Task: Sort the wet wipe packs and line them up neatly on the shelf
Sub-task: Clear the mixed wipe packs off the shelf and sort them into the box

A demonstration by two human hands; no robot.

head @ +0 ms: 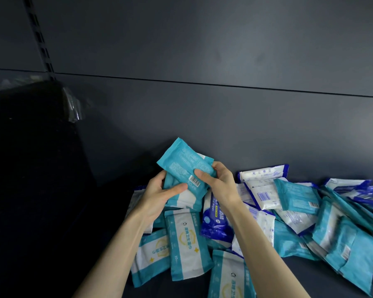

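Both hands hold teal wet wipe packs above the pile. My right hand (219,180) pinches a teal pack (182,163) by its lower right end, barcode side facing me, tilted up to the left. My left hand (159,194) grips a second teal pack (184,197) that lies under the first. A jumbled pile of teal packs (185,244) and dark blue packs (216,222) covers the dark shelf (299,282) below and to the right.
The grey back panel (202,117) rises right behind the pile. A dark block wrapped in clear plastic (30,147) fills the left side. A slotted upright (40,37) runs up the back panel at the upper left.
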